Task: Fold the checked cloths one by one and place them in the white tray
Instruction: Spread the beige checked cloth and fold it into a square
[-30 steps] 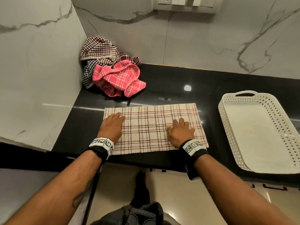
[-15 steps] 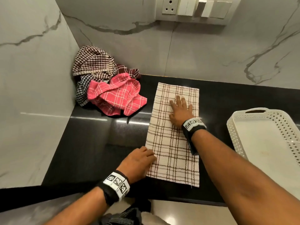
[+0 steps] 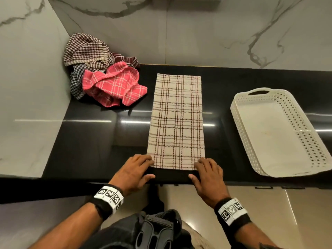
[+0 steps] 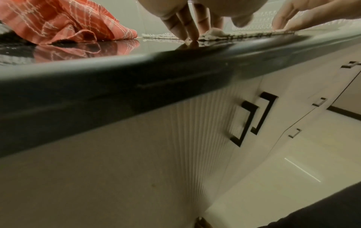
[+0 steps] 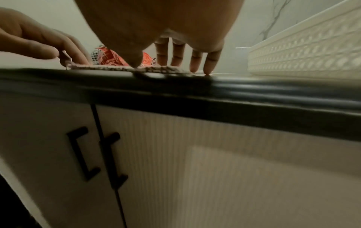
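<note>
A cream cloth with brown checks (image 3: 177,119) lies flat on the black counter (image 3: 89,132), folded into a long strip that runs away from me. My left hand (image 3: 144,168) rests its fingertips on the near left corner, thumb spread along the counter edge. My right hand (image 3: 196,169) does the same at the near right corner. In the left wrist view the fingers (image 4: 187,27) point down beside a slightly raised cloth corner (image 4: 213,32). In the right wrist view the fingers (image 5: 195,60) stand on the cloth edge (image 5: 156,68). The white perforated tray (image 3: 241,128) sits empty at the right.
A heap of unfolded cloths fills the back left corner: a pink checked one (image 3: 115,87) in front and a brown checked one (image 3: 86,49) behind, against the marble walls. Below the counter edge are cabinet doors with black handles (image 4: 250,120).
The cream cloth was turned from lying sideways to lying lengthwise. My right hand came back from its far part, and both hands now sit at its near corners.
</note>
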{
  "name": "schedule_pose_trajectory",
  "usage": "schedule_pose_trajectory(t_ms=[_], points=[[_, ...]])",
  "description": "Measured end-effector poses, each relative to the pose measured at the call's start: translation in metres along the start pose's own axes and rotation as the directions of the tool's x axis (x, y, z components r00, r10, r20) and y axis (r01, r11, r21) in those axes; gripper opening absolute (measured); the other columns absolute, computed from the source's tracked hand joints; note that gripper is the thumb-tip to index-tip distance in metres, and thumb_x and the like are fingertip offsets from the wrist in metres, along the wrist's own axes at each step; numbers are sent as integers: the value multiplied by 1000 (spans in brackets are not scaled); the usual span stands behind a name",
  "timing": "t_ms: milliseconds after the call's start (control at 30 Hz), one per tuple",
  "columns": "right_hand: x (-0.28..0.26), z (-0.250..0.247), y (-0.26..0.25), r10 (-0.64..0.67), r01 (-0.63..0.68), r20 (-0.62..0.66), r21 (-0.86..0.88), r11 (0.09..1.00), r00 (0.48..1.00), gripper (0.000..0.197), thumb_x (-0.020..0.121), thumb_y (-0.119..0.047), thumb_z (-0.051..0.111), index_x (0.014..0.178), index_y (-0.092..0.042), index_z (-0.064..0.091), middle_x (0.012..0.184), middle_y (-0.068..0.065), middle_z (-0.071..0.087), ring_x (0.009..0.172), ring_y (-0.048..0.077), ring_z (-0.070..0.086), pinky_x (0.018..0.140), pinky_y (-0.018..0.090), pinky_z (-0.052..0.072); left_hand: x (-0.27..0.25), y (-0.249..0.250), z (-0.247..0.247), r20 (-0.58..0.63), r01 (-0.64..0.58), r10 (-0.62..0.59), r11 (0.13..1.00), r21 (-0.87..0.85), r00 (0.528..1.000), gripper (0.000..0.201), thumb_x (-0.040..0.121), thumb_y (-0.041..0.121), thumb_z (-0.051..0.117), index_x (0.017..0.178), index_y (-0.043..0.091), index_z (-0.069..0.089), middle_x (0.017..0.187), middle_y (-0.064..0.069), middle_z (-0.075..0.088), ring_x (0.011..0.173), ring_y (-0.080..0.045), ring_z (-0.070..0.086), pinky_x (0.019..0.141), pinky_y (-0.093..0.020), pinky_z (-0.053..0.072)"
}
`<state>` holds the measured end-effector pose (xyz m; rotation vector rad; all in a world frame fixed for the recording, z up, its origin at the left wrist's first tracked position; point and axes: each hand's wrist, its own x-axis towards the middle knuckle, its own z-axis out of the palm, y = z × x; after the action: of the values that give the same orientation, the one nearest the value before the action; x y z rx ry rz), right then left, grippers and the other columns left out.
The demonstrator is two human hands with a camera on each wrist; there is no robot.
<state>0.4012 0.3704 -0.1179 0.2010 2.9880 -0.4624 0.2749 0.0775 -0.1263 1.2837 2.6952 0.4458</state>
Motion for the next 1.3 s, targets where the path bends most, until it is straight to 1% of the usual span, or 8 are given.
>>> schedule_pose_trajectory(t_ms=[133, 333, 500, 733, 833, 1033, 1233, 1300], points=[[-29, 6, 19, -86, 86, 13, -36, 996, 996, 72, 74, -32, 83, 135, -23, 47, 139, 6, 45, 130, 32, 40, 105, 54, 43, -17, 25, 4, 13, 72, -72, 997, -13, 997, 61, 80, 47, 74, 130, 17, 56, 135, -1, 52, 114, -22, 51, 98, -38, 48], [-38, -4, 29, -200, 200, -104, -6, 980, 974, 28, 74, -8, 81, 94, -17, 64, 98, 2, 63, 91, 26, 56, 71, 41, 48, -22, 62, 7, -83, 87, -90, 995, -39, 992, 36, 71, 2, 78, 98, 16, 60, 102, -1, 60, 84, -20, 54, 73, -33, 54], [-52, -31, 35, -122, 137, -94, 168, 976, 988, 17, 85, -9, 66, 96, -21, 59, 101, -4, 57, 102, 20, 46, 80, 38, 42, -33, 76, -7, -129, 111, -129, 985, -136, 983, 18, 85, 11, 68, 100, 18, 62, 98, 2, 63, 88, -17, 57, 80, -38, 54], [-73, -124, 24, -205, -60, 362, 603, 796, 910, 9, 90, -16, 70, 94, -24, 74, 95, -10, 74, 91, 6, 68, 87, 29, 55, -56, 96, -89, 322, 395, -250, 736, -549, 913, 21, 89, 19, 71, 108, 25, 71, 105, 13, 73, 100, 0, 67, 90, -25, 54], [-59, -155, 20, -227, -84, 297, 757, 648, 928, 11, 92, -11, 67, 100, -11, 73, 98, 3, 75, 93, 15, 71, 83, 26, 56, -46, 93, -117, 266, 338, -212, 660, -671, 940, 22, 89, 15, 70, 110, 17, 72, 106, 7, 74, 101, -7, 69, 88, -23, 55], [36, -139, 26, 140, -82, -6, 786, 612, 990, 11, 94, -7, 64, 100, -10, 72, 96, 8, 74, 84, 14, 71, 78, 26, 59, 50, 52, -112, -90, 232, -386, 709, -666, 918, 20, 91, 16, 69, 111, 14, 71, 100, 6, 74, 95, -3, 69, 90, -22, 54], [141, -87, 46, 370, -253, -48, 648, 718, 928, 12, 89, -10, 67, 88, -21, 72, 92, -1, 74, 88, 17, 70, 88, 42, 58, 147, -6, -74, -31, 420, -487, 782, -461, 873, 15, 92, 25, 68, 106, 19, 70, 94, 7, 69, 91, -11, 66, 81, -24, 49], [161, -77, 46, 399, -286, -66, 592, 754, 915, 9, 89, -10, 66, 91, -17, 72, 95, 4, 74, 89, 19, 69, 88, 33, 54, 165, -19, -62, -5, 453, -498, 794, -404, 867, 14, 92, 23, 68, 105, 17, 69, 92, 5, 64, 89, -14, 61, 77, -22, 40]])
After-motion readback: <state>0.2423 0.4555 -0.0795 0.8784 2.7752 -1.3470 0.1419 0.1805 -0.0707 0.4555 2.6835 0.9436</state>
